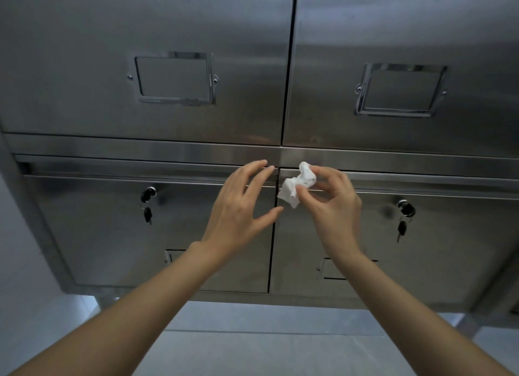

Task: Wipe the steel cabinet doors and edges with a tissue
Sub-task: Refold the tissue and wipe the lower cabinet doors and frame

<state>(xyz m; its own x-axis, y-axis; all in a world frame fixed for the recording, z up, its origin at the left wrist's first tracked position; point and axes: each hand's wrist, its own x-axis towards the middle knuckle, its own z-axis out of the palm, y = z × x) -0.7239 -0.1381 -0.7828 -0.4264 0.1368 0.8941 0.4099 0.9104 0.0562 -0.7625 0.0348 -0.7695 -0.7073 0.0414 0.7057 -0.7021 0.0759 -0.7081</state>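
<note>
A steel cabinet fills the view, with two upper doors (140, 38) and two lower doors (98, 235) split by a horizontal steel band (140, 148). My right hand (334, 207) pinches a crumpled white tissue (297, 183) between thumb and fingers, just in front of the top edge of the lower right door. My left hand (241, 204) is open with spread fingers beside the tissue, its fingertips at the top edge of the lower left door near the centre gap. It holds nothing.
Each lower door has a lock with keys hanging from it, the left keys (147, 207) and the right keys (404, 218). Chrome label frames (175, 77) sit on the upper doors. A pale tiled floor (266, 333) lies below the cabinet.
</note>
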